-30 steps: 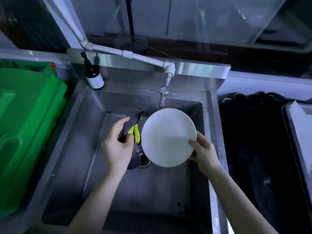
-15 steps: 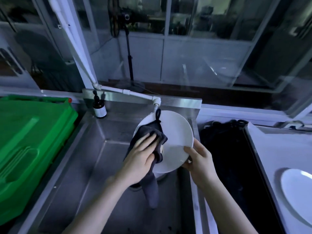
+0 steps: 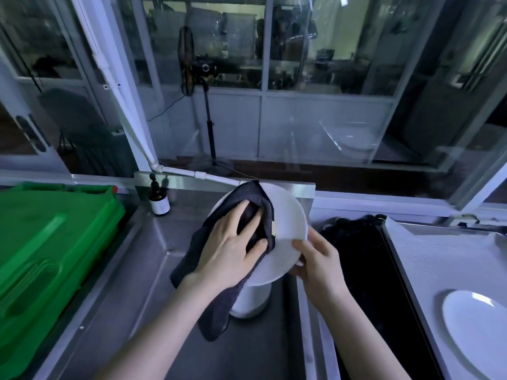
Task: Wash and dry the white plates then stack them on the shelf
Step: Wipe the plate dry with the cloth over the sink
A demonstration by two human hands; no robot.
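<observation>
A white plate [image 3: 288, 223] is held tilted over the steel sink [image 3: 153, 270]. My right hand [image 3: 318, 259] grips its lower right rim, thumb on the face. My left hand [image 3: 233, 248] presses a dark cloth [image 3: 255, 204] flat against the plate's face with spread fingers; the cloth hangs down below the plate. More white crockery [image 3: 252, 303] sits in the sink under the plate, mostly hidden. Another white plate [image 3: 477, 330] lies on the light tray [image 3: 439, 256] at the right.
A green plastic crate [image 3: 49, 248] fills the left side. A brown pump bottle [image 3: 159, 201] stands at the sink's back left corner. A white pipe [image 3: 192, 174] runs along the back ledge. A dark mass [image 3: 362, 256] lies between sink and tray. Glass panels stand behind.
The plate has risen from low in the sink to chest height. My left hand brought the cloth onto the plate's face and now presses it there. The view tilted upward.
</observation>
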